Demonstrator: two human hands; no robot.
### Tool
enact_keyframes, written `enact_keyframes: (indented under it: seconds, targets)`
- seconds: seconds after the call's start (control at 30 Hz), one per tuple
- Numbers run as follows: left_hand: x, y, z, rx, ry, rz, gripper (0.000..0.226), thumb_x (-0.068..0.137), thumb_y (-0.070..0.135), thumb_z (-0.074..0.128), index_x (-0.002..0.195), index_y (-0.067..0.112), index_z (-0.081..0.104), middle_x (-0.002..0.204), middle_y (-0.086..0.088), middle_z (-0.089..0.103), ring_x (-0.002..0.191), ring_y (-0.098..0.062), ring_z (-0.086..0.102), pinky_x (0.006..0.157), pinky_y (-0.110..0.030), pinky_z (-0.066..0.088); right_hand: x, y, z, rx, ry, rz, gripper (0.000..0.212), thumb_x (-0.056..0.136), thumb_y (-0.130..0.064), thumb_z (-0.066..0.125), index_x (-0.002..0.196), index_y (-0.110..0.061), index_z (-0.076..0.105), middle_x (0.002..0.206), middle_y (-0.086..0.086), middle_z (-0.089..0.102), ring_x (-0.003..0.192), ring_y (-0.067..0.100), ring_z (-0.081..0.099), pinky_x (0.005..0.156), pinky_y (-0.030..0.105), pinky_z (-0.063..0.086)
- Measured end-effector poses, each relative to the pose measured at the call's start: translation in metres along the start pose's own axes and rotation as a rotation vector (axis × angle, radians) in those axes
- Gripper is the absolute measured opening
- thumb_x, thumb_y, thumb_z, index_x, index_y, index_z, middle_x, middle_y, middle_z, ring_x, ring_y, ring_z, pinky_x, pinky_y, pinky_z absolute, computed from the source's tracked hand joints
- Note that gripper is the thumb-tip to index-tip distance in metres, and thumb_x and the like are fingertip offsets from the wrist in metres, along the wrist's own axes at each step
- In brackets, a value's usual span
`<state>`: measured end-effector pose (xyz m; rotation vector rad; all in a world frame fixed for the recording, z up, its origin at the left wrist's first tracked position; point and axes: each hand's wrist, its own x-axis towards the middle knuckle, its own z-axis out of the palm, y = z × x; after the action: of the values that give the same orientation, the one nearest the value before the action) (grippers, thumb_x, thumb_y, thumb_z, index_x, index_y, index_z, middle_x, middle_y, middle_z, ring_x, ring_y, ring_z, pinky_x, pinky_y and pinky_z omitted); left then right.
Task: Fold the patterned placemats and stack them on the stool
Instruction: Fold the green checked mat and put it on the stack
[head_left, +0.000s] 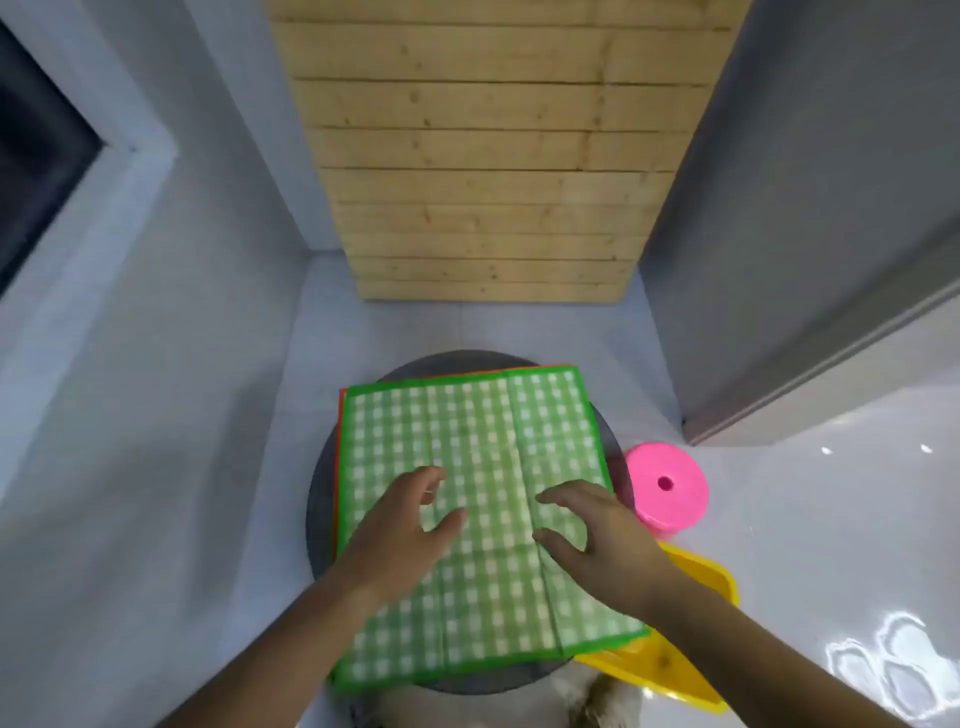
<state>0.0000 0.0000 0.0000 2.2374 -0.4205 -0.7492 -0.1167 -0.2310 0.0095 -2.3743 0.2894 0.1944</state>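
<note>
L hand (402, 525) & R hand (597, 540), fingers spread, over green placemat (483, 441), on stool (324, 483)

I saw grey walls (218, 249) | pine plank panel (488, 156) stood against far wall | glossy white floor (831, 519) threw back glare at right | dark window (36, 171) at left

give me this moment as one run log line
stage: green checked placemat spread on round stool | under it: orange-edged mat | left hand and right hand: open above mat | fold: not started
</note>
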Motion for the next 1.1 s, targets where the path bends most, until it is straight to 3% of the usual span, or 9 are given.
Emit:
enact_keyframes:
  seconds: [0.13, 0.3, 0.5, 0.6, 0.77, 0.83, 0.93, 1.0, 1.1]
  targets:
    - [0.029, -0.068, 0.061, 0.134, -0.051, -0.005, 0.06, 0.092, 0.049, 0.062, 0.145, 0.027, 0.043, 0.14, 0.013, 0.047, 0.127, -0.003, 0.048, 0.103, -0.028, 0.044, 0.012, 0.062, 0.075, -0.038, -0.097, -0.05, 0.046, 0.086, -0.054, 0.055, 0.12, -0.024, 0.063, 0.119, -0.01, 0.062, 0.116, 0.008, 0.052, 0.099, 0.022, 0.041]
    - [0.063, -0.136, 0.126, 0.259, -0.018, 0.097, 0.059, 0.09, 0.055, 0.06, 0.142, 0.03, 0.047, 0.141, 0.014, 0.046, 0.128, -0.004, 0.044, 0.107, -0.023, 0.038, 0.035, 0.133, 0.156, -0.056, -0.046, -0.127, 0.041, 0.086, -0.052, 0.062, 0.117, -0.025, 0.066, 0.119, -0.009, 0.062, 0.115, 0.009, 0.053, 0.099, 0.032, 0.047]
    - [0.088, -0.197, 0.171, 0.599, -0.046, 0.391, 0.06, 0.091, 0.066, 0.042, 0.136, 0.029, 0.055, 0.147, 0.003, 0.044, 0.137, -0.018, 0.037, 0.112, -0.044, 0.04, 0.049, 0.181, 0.215, -0.169, 0.057, -0.279, 0.033, 0.087, -0.047, 0.067, 0.111, -0.025, 0.067, 0.121, -0.009, 0.06, 0.117, 0.015, 0.055, 0.095, 0.043, 0.044]
    - [0.094, -0.217, 0.183, 0.719, -0.056, 0.466, 0.062, 0.089, 0.069, 0.045, 0.133, 0.027, 0.058, 0.149, -0.003, 0.044, 0.138, -0.023, 0.038, 0.112, -0.044, 0.038, 0.05, 0.198, 0.225, -0.203, 0.074, -0.361, 0.03, 0.088, -0.043, 0.068, 0.11, -0.023, 0.068, 0.124, -0.006, 0.059, 0.119, 0.017, 0.055, 0.096, 0.043, 0.042]
    - [0.087, -0.234, 0.193, 0.799, -0.028, 0.479, 0.082, 0.089, 0.083, 0.025, 0.153, 0.033, 0.034, 0.166, 0.002, 0.013, 0.152, -0.015, 0.002, 0.12, -0.035, 0.004, 0.042, 0.208, 0.231, -0.265, 0.076, -0.448, 0.032, 0.088, -0.043, 0.065, 0.113, -0.024, 0.067, 0.131, -0.004, 0.055, 0.124, 0.019, 0.051, 0.101, 0.043, 0.041]
    - [0.084, -0.231, 0.194, 0.816, -0.011, 0.488, 0.083, 0.089, 0.084, 0.018, 0.158, 0.039, 0.011, 0.167, 0.004, -0.01, 0.15, -0.008, -0.021, 0.119, -0.033, -0.009, 0.038, 0.208, 0.232, -0.284, 0.074, -0.446, 0.035, 0.088, -0.045, 0.064, 0.116, -0.024, 0.066, 0.135, -0.004, 0.054, 0.126, 0.019, 0.05, 0.102, 0.043, 0.042]
    - [0.075, -0.224, 0.195, 0.878, -0.062, 0.452, 0.08, 0.088, 0.084, 0.01, 0.148, 0.047, -0.028, 0.154, 0.011, -0.045, 0.135, -0.005, -0.048, 0.118, -0.034, -0.022, 0.024, 0.202, 0.232, -0.296, 0.064, -0.475, 0.037, 0.088, -0.045, 0.064, 0.118, -0.023, 0.066, 0.137, -0.004, 0.056, 0.128, 0.017, 0.051, 0.102, 0.04, 0.044]
    - [0.068, -0.221, 0.194, 0.893, -0.057, 0.437, 0.082, 0.085, 0.085, 0.01, 0.146, 0.048, -0.031, 0.153, 0.011, -0.046, 0.135, -0.006, -0.048, 0.119, -0.033, -0.021, 0.01, 0.195, 0.231, -0.285, 0.043, -0.508, 0.038, 0.089, -0.046, 0.063, 0.119, -0.023, 0.066, 0.136, -0.004, 0.058, 0.128, 0.015, 0.051, 0.103, 0.035, 0.044]
    - [0.051, -0.221, 0.192, 0.874, -0.042, 0.466, 0.087, 0.082, 0.085, 0.014, 0.154, 0.045, -0.012, 0.161, 0.011, -0.031, 0.146, -0.008, -0.032, 0.117, -0.028, -0.015, -0.011, 0.186, 0.23, -0.257, 0.026, -0.517, 0.037, 0.089, -0.047, 0.06, 0.116, -0.023, 0.066, 0.132, -0.005, 0.06, 0.125, 0.011, 0.052, 0.104, 0.022, 0.039]
